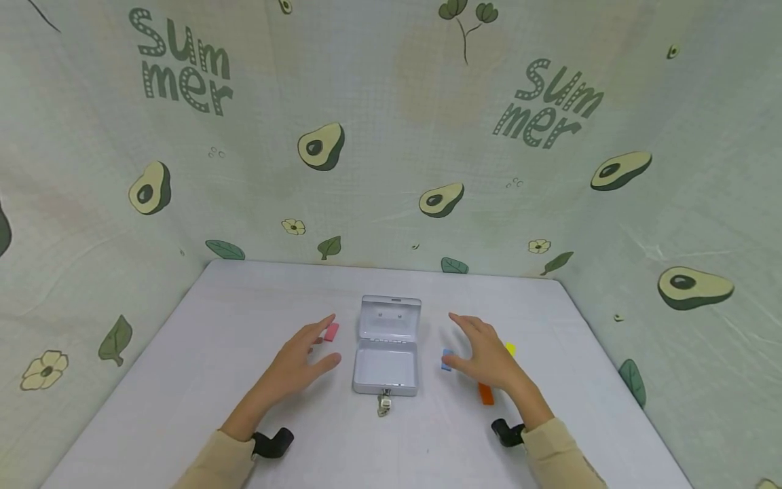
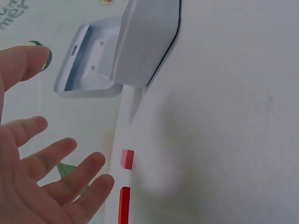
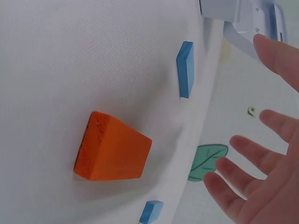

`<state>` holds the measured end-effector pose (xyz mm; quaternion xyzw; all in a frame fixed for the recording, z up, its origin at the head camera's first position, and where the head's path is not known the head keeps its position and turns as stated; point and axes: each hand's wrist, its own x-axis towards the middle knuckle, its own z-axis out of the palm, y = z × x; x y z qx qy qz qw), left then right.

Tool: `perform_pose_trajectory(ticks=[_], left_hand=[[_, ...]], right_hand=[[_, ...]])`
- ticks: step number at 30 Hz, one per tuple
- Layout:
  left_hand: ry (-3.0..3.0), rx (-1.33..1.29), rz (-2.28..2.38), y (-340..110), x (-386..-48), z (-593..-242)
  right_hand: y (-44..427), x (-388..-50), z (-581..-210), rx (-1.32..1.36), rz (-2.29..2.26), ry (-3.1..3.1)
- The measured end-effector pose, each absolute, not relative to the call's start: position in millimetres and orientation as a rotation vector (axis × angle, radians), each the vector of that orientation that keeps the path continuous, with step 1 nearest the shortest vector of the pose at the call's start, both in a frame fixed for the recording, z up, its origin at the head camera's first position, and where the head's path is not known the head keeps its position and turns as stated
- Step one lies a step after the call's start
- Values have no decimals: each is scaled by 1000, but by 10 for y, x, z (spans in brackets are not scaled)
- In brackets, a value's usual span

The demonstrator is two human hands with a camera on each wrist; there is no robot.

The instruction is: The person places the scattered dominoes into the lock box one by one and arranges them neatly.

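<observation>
A pale metal cash box (image 1: 386,367) stands mid-table with its lid (image 1: 391,319) raised. Small keys (image 1: 384,404) hang at its front lock. To the left of the box hovers my left hand (image 1: 296,367), fingers spread and holding nothing, near a pink block (image 1: 331,332). A red block (image 2: 124,205) shows below that one in the left wrist view. On the other side my right hand (image 1: 485,354), also holding nothing, is above a blue block (image 1: 447,361) and an orange block (image 1: 486,394). Its fingers are apart in the right wrist view.
A yellow block (image 1: 510,348) lies beyond the right hand, partly covered by it. Another blue block (image 3: 151,212) appears low in the right wrist view. Printed cloth (image 1: 379,88) walls the white table (image 1: 293,285) at the back and both sides.
</observation>
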<state>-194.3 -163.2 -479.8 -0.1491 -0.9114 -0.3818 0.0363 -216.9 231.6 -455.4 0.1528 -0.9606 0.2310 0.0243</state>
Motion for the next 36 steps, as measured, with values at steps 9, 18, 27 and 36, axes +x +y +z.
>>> perform_pose_trajectory(ticks=[9,18,27,36], left_hand=[[-2805,-425,-1413,-1515,-1928,-4833],[-2837,-333,-1472,-1405,-1936,-4905],[-2853,-327,-1560,-1330,-1934,-4950],[-2875,-353,-1604,-1285,-1947,-4950]], right_hand=[[2334,-2240,-4593,474,822,-3006],[2366,-2279,-4593,518,880,-3032],[2399,-2335,-4659,547,925,-3040],[2408,-2362,-4698,549,930,-3048]])
